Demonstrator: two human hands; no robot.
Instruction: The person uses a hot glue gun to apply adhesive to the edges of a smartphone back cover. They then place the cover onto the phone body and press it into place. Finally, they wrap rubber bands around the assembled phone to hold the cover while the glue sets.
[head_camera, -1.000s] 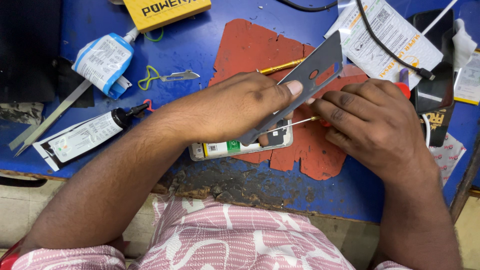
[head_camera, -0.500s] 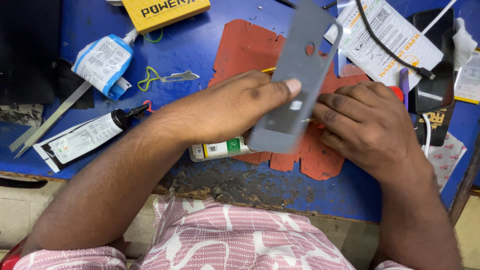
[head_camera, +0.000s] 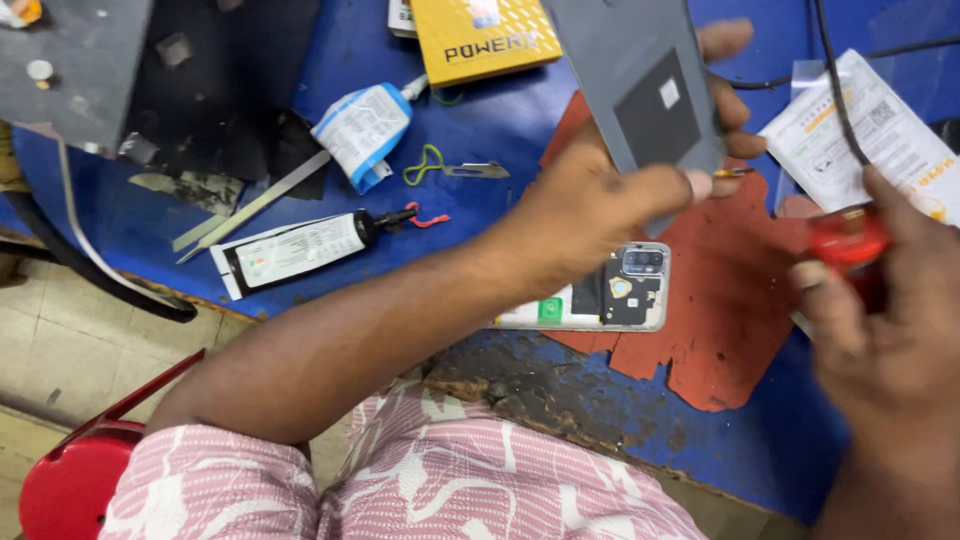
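Left hand (head_camera: 600, 205) clamped on a grey phone back cover (head_camera: 640, 85), lifted clear of the blue surface (head_camera: 500, 130) and tilted, dark inner patch facing up. Right hand (head_camera: 890, 330) wrapped around a red-handled tool (head_camera: 845, 240) at the right edge — blurred, tip not visible. Opened phone (head_camera: 610, 295) lying below the left hand, partly on a red mat (head_camera: 720, 320). Off to the left — a black-tipped glue tube (head_camera: 300, 250), a white pouch (head_camera: 360, 130), a yellow box (head_camera: 480, 35).
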